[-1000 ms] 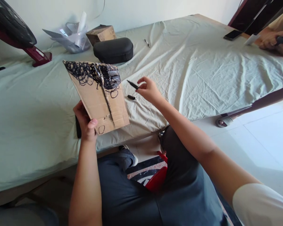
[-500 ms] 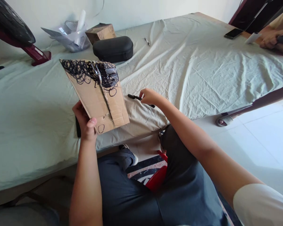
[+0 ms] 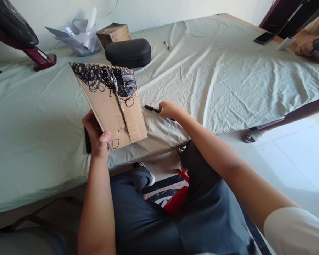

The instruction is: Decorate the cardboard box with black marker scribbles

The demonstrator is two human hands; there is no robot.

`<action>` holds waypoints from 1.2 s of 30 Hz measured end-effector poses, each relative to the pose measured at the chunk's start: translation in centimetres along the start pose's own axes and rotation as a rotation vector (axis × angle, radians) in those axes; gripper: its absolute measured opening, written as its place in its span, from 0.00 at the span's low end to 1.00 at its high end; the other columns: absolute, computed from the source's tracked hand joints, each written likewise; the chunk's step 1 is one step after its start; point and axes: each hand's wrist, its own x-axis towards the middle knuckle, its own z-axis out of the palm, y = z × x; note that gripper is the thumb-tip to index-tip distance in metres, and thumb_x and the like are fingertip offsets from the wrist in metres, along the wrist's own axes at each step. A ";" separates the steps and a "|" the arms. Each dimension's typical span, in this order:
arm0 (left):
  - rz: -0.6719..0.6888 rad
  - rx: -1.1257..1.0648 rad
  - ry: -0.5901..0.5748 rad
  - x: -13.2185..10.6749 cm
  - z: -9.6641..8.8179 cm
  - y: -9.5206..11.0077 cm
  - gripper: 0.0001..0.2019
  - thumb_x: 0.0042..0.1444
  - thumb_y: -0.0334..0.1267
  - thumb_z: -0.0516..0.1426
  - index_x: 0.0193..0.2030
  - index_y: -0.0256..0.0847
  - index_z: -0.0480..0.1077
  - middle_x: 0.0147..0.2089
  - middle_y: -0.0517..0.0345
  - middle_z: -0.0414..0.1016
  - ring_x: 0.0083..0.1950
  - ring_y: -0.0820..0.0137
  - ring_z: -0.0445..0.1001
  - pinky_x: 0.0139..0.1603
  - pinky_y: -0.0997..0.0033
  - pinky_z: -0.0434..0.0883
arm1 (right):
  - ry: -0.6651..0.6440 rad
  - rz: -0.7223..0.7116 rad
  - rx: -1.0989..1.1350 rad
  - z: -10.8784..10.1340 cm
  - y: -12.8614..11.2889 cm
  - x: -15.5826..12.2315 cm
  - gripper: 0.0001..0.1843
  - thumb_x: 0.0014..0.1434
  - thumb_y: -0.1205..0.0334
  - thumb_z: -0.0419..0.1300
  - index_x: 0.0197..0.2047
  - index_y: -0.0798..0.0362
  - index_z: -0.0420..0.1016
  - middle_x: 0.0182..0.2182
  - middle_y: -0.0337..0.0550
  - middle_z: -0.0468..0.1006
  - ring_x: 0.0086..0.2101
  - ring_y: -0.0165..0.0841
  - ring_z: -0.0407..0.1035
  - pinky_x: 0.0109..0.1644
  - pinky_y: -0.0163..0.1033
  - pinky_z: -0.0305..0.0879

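Note:
My left hand (image 3: 97,134) grips the lower corner of a flat cardboard box (image 3: 113,104) and holds it up over the sheet-covered table (image 3: 215,71). Black scribbles and shiny tape cover the box's top. My right hand (image 3: 168,109) rests low on the sheet just right of the box, fingers closed on a black marker (image 3: 152,108). The marker lies along the cloth, and its tip end points left, out of my fingers.
A black oval case (image 3: 128,52), a small cardboard box (image 3: 113,33) and crumpled clear plastic (image 3: 78,35) sit at the back. A fan (image 3: 13,30) stands far left. Another person's hand (image 3: 307,44) and a phone (image 3: 264,37) are at the far right. A small pen (image 3: 166,45) lies mid-table.
My right hand dropped from the air down onto the sheet with the marker, where a small cap lay before. The box shifted only slightly in my left hand.

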 end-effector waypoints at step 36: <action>0.050 0.032 -0.044 0.6 -0.7 -1.7 0.49 0.41 0.72 0.71 0.67 0.54 0.67 0.67 0.49 0.71 0.71 0.45 0.71 0.75 0.37 0.68 | 0.102 -0.035 0.079 2.4 -0.9 2.6 0.29 0.68 0.76 0.59 0.66 0.52 0.88 0.65 0.55 0.86 0.66 0.49 0.79 0.67 0.45 0.76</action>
